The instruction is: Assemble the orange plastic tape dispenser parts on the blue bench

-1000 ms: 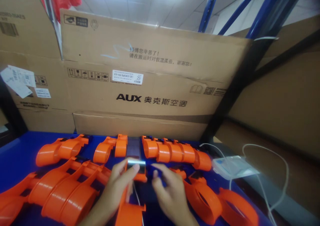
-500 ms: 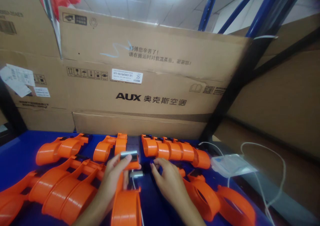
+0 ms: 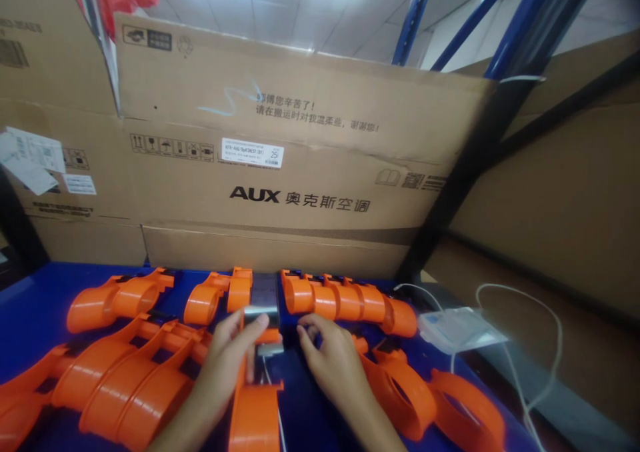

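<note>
My left hand (image 3: 227,362) grips the upper end of an orange plastic dispenser frame (image 3: 255,412) that reaches toward me, with its thumb and fingers beside a small shiny metal blade (image 3: 260,312) at the frame's tip. My right hand (image 3: 333,362) rests just to the right, fingers curled near a second small metal piece (image 3: 270,350); whether it holds anything is unclear. Both hands work above the blue table (image 3: 30,305).
Many orange frames lie around: nested rows at the left (image 3: 115,379), a row at the back (image 3: 345,302), a few at the right (image 3: 430,405). A white box with a cable (image 3: 457,329) sits right. Large cardboard cartons (image 3: 280,172) wall off the back.
Both hands and the held frame have shifted slightly away from me and to the left. The metal blade now sits close to the dark piece at the back row.
</note>
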Motion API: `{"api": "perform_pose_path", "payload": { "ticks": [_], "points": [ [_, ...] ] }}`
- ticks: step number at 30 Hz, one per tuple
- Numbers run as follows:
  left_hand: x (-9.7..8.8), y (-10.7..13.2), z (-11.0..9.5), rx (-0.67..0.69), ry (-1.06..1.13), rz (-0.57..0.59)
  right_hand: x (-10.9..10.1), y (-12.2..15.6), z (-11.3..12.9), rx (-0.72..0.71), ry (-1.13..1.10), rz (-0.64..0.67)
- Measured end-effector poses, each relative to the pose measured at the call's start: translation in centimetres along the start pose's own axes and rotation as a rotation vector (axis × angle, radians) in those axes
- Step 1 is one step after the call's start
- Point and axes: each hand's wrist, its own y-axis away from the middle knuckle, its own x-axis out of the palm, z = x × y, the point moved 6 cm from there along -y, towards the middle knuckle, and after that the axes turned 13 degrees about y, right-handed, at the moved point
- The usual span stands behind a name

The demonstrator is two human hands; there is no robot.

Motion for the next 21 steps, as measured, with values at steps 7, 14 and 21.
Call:
{"api": "perform_pose_path", "payload": {
  "ticks": [7,14,21],
  "points": [
    [0.9,0.7,1.2,-0.088,-0.161,0.143,-3.7,1.4,2.8,-0.251,-0.305,-0.224],
    [1.0,1.0,1.4,-0.082,-0.162,0.161,-3.9,1.8,4.4,-0.433,-0.294,-0.148],
    [0.9,0.7,1.7,-0.073,-0.172,0.158,-3.7,1.8,4.6,-0.402,-0.317,-0.109]
  ]
}}
